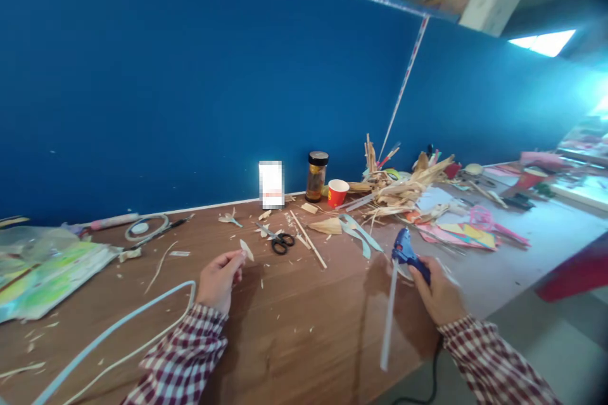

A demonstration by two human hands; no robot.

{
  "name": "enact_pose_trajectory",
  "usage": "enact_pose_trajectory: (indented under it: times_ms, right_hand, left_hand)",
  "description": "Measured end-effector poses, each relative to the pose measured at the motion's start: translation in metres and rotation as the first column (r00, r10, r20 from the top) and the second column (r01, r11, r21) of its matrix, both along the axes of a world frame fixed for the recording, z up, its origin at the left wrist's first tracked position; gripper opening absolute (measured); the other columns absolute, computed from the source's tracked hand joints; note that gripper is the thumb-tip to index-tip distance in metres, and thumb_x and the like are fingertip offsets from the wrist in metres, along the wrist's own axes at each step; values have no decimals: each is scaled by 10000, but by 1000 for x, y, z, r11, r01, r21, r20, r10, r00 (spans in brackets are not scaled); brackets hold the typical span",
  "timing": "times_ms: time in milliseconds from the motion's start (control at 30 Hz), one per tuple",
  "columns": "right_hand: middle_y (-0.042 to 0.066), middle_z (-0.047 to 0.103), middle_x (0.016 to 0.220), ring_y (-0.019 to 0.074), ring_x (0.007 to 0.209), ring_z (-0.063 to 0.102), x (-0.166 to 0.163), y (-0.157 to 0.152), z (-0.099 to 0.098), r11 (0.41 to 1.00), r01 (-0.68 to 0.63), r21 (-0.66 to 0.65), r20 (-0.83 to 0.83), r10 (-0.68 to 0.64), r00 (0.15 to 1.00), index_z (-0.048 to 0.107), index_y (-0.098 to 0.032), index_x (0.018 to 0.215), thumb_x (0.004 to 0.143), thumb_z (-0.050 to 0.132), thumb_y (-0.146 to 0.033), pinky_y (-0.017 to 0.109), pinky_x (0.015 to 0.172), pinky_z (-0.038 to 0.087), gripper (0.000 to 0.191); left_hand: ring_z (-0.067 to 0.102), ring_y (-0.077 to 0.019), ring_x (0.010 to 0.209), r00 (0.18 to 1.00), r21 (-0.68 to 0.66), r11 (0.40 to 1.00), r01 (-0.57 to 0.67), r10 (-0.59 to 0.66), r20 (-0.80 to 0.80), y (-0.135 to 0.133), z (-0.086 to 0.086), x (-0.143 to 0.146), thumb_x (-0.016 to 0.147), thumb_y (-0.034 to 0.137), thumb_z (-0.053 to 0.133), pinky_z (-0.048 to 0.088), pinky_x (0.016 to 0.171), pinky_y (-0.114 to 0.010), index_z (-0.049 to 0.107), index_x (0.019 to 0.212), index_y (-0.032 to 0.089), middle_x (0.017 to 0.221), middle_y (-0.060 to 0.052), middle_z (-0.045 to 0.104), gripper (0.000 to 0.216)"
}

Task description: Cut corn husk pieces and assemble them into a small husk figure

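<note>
Between the thumb and fingers of my left hand is a small pale petal-shaped piece, held above the brown table. My right hand is wrapped round the handle of a blue hot glue gun. A long whitish glue stick sticks out of the gun toward me, and a dark cord hangs below my wrist. Black-handled scissors lie just beyond my left hand, with thin wooden sticks to their right.
Along the blue partition stand a lit, blurred-out screen, a dark-lidded jar and a red paper cup. Dried husks pile up at right. A light-blue strip arches at left, near a painted sheet.
</note>
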State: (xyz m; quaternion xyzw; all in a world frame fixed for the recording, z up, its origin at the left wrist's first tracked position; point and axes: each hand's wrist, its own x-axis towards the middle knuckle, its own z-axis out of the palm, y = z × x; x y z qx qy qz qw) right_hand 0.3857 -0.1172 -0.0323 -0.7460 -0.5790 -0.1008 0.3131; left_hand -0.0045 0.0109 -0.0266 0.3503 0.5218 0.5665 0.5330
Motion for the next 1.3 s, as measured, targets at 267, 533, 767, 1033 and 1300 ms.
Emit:
enact_pose_trajectory:
  times_ms: [267,533,767,1033,1300]
  right_hand:
    - [118,585,907,286,842,524,29,-9,-9,983,73,-167,177,-43,983,469,-214,960,820,416,-377,402,753,381,221]
    - [101,579,911,265,855,518,36,-17,-2,965,133,-224,241,-77,967,503,-193,994,817,413,-401,365,747,402,288]
    - [123,544,1053,277,915,533,44,-34,18,947,77,-313,234,-2,972,477,-229,1131,783,429,-502,390,767,411,446]
    - [108,626,776,203,586,570,14,-25,87,922,-152,-355,-38,148,988,568,-260,939,719,502,-510,352,564,418,339]
    - [11,640,742,145,671,569,-131,80,88,662,-611,-434,-106,636,764,595,-220,914,792,486,-323,257,626,384,194]
  left_hand:
    - [380,-41,401,1000,7,1000,1,-1,-7,-1,2,1,481,337,729,281,372,-168,616,686,105,507,38,508,330]
    - [379,-36,411,1000,5,1000,27,-27,-3,0,1,0,508,336,722,279,374,-156,610,674,106,511,42,498,305]
    - [377,-38,405,1000,9,1000,19,-19,3,0,-1,-2,504,339,723,281,372,-163,612,673,111,517,40,505,304]
    - [372,-50,400,999,35,999,0,1,-33,-1,0,1,488,371,719,275,374,-180,615,641,119,500,42,492,312]
    - [363,-49,387,999,46,999,-1,3,-42,-1,-1,1,509,388,709,258,373,-180,611,643,114,470,47,477,320]
